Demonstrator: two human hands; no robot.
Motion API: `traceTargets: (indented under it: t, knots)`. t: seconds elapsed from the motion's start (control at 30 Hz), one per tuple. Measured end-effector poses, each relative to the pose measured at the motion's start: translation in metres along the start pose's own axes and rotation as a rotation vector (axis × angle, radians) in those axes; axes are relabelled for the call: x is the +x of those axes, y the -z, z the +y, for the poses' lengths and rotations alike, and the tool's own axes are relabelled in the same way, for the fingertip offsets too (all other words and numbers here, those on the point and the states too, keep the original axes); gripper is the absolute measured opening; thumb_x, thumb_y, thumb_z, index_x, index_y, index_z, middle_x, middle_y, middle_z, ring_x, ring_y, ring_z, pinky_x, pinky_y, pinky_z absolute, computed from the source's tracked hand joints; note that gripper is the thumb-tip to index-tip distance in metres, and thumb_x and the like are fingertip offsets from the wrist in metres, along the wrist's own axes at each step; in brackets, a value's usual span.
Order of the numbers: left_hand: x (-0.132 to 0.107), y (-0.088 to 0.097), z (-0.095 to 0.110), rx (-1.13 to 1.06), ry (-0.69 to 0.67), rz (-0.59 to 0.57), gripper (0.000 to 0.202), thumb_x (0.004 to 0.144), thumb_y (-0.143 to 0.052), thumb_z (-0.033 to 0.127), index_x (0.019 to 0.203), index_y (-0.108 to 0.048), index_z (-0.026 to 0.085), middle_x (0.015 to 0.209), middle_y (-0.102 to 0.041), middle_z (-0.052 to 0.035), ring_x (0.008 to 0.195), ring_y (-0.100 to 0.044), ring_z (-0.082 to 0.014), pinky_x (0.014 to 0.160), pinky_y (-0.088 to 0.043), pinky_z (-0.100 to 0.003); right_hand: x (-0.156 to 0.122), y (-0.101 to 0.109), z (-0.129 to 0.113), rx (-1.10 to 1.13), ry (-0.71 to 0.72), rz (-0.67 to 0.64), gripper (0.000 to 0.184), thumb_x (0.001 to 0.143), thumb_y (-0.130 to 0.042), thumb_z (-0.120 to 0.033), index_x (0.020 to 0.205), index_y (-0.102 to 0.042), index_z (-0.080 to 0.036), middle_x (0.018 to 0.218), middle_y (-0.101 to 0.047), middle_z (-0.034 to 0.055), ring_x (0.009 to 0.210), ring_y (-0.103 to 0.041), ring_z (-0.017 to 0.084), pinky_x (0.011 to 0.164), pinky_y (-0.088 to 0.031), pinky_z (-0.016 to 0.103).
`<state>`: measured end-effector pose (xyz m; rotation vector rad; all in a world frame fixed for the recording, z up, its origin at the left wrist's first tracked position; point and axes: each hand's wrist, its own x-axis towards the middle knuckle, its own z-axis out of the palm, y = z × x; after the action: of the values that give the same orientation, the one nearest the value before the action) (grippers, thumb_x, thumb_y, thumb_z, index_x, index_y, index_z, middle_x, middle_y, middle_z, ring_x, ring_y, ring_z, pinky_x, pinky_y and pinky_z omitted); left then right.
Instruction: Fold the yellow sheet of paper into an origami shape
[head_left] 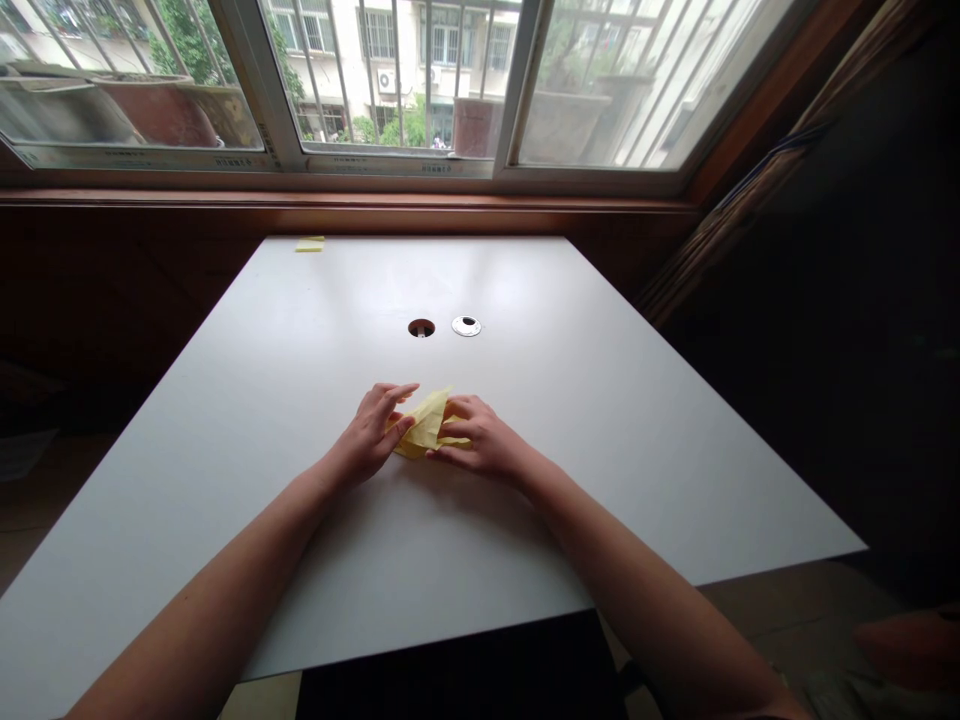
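A piece of folded yellow paper (426, 422) is between my two hands, just above the middle of the white table. My left hand (377, 428) grips its left side, with the thumb pressed on the near face and the index finger stretched out beyond it. On the other side, my right hand (480, 435) has its curled fingers around the paper's right part, the thumb low at the near edge. The paper is creased, with a point sticking up at the top. My fingers hide some of its right side.
The white table (637, 460) reaches to the wall under the window. Beyond my hands are a round hole (421, 328) in the tabletop and a round silver cover (466, 326) beside it. Some yellow paper (310, 244) lies at the far left edge. A dark curtain hangs at right.
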<state>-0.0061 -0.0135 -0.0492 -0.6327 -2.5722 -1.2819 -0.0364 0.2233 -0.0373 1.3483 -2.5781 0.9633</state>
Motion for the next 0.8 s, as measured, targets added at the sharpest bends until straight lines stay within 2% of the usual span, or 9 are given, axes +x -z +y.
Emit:
traceTargets:
  t: [0.2,0.33,0.43,0.5,0.63,0.8]
  knots:
    - [-0.001,0.003,0.005,0.014,-0.031,0.006,0.048,0.097,-0.044,0.019,0.143,-0.042,0.033,0.128,-0.045,-0.0093,0.119,-0.050,-0.0227,0.097,-0.056,-0.045,0.001,-0.006,0.004,-0.023,0.096,0.027,0.015,0.087,-0.069,-0.040,0.092,-0.074,-0.026,0.102,-0.068,0.0070,0.121,-0.050,0.028,0.099,-0.043,0.045]
    - [-0.004,0.007,0.014,0.146,-0.225,0.025,0.062,0.092,-0.038,0.001,0.142,-0.043,0.038,0.145,-0.031,-0.0066,0.131,-0.041,-0.0238,0.104,-0.051,-0.050,0.001,-0.011,0.007,-0.086,0.149,0.041,0.013,0.089,-0.067,-0.037,0.090,-0.073,-0.026,0.107,-0.067,0.0069,0.125,-0.047,0.029,0.099,-0.042,0.047]
    - [-0.005,0.009,0.022,0.307,-0.380,0.012,0.073,0.084,-0.039,-0.009,0.136,-0.049,0.041,0.154,-0.021,-0.0027,0.135,-0.035,-0.0265,0.102,-0.051,-0.053,0.000,-0.012,0.008,-0.117,0.175,0.049,0.014,0.089,-0.066,-0.038,0.090,-0.072,-0.026,0.111,-0.066,0.0077,0.127,-0.045,0.030,0.100,-0.041,0.049]
    - [-0.004,0.011,0.026,0.396,-0.412,0.003,0.074,0.079,-0.039,-0.013,0.130,-0.054,0.040,0.156,-0.021,-0.0008,0.136,-0.032,-0.0276,0.099,-0.054,-0.052,-0.001,-0.013,0.008,-0.121,0.180,0.053,0.014,0.089,-0.066,-0.038,0.091,-0.073,-0.026,0.112,-0.065,0.0080,0.127,-0.044,0.031,0.100,-0.041,0.050]
    - [-0.003,0.017,0.030,0.472,-0.388,0.053,0.060,0.076,-0.045,-0.011,0.116,-0.058,0.032,0.155,-0.024,-0.0023,0.136,-0.032,-0.0303,0.095,-0.055,-0.054,0.000,-0.014,0.009,-0.097,0.145,0.039,0.014,0.089,-0.066,-0.039,0.089,-0.074,-0.027,0.108,-0.068,0.0060,0.125,-0.046,0.031,0.099,-0.042,0.049]
    - [-0.004,0.023,0.032,0.450,-0.323,0.083,0.040,0.075,-0.056,0.001,0.106,-0.055,0.026,0.151,-0.028,-0.0068,0.131,-0.038,-0.0327,0.096,-0.054,-0.058,0.002,-0.014,0.005,-0.065,0.039,0.014,0.010,0.088,-0.067,-0.035,0.090,-0.075,-0.028,0.105,-0.069,0.0059,0.124,-0.046,0.030,0.099,-0.042,0.049]
